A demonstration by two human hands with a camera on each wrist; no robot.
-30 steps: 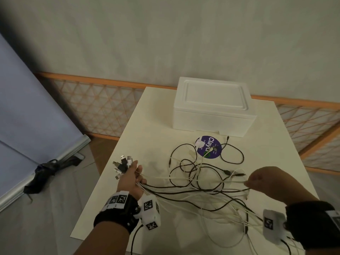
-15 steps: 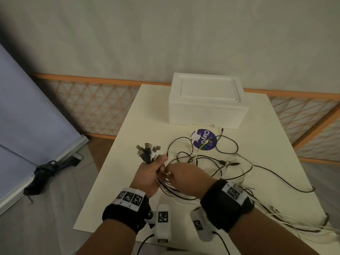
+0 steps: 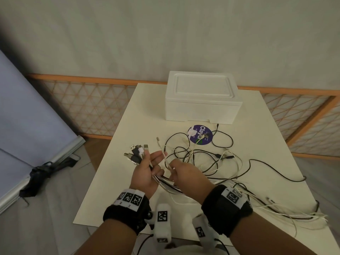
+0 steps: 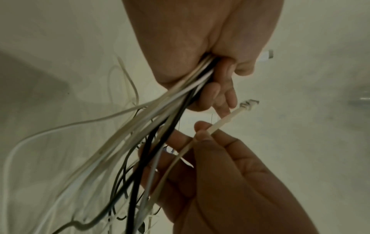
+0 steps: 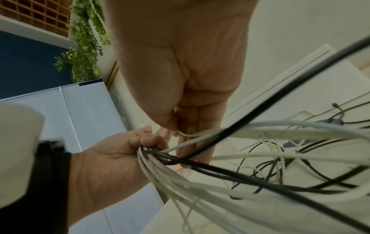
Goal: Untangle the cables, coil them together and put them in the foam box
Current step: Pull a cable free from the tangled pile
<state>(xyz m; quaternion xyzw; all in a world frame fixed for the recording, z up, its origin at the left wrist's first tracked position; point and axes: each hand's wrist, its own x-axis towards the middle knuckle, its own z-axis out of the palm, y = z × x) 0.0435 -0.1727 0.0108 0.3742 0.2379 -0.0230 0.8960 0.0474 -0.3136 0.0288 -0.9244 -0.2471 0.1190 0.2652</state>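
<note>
My left hand grips a bundle of black and white cables above the table's near left part, their plug ends fanning out above the fist. In the left wrist view the bundle runs out from under the curled fingers. My right hand pinches one white cable just right of the left hand, its connector end sticking up. More loose cables lie tangled on the table. The white foam box stands closed at the table's far side.
A round purple sticker lies on the cream table in front of the box. Cable ends trail off the table's right front corner. A blue panel leans left of the table, a dark bundle on the floor.
My right hand came in from the right to the left hand, and now pinches a single white cable with its end raised. The left hand rose slightly with the bundle.
</note>
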